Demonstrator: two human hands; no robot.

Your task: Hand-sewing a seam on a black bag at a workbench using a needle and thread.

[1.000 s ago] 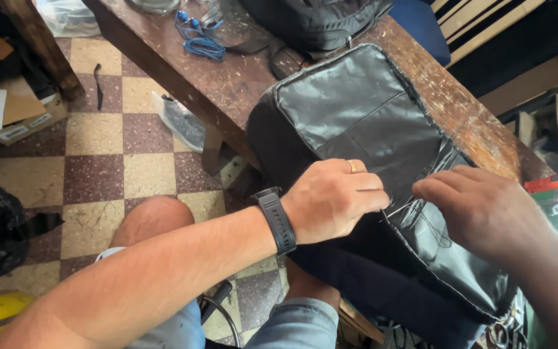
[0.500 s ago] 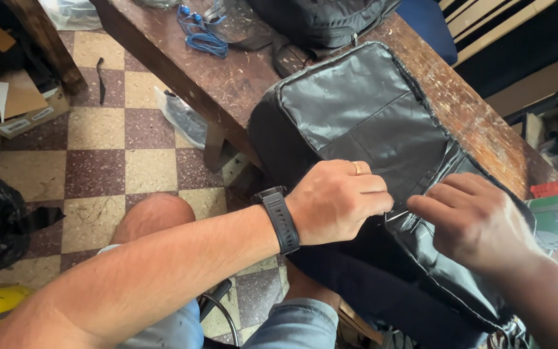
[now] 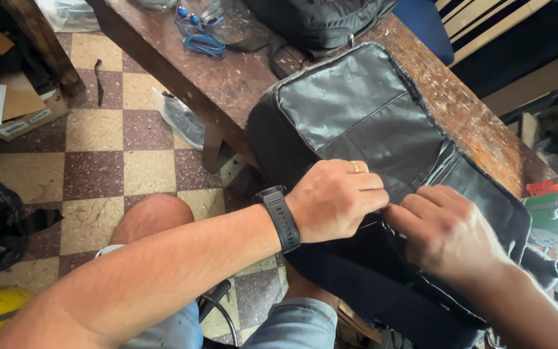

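Two hands point(image 3: 337, 200), two black backpacks point(image 3: 363, 116).

Worn wood, creased black leather-look panels and matt cloth.

The backpack point(image 3: 363, 123) has a front of black leather-like material, faintly shiny and full of fine creases, while its side walls are a duller, matt woven cloth. The surface point(image 3: 240, 84) under it is dark brown wood, scratched, flecked and rough along the edge. On the left hand point(image 3: 337, 197) a smooth ring point(image 3: 356, 166) glints like yellow metal, and the watch strap point(image 3: 280, 218) looks like matt black rubber or plastic. The floor point(image 3: 98, 161) is speckled stone-look tile, cream and maroon, dusty. The blue cord point(image 3: 198, 35) looks like glossy plastic.
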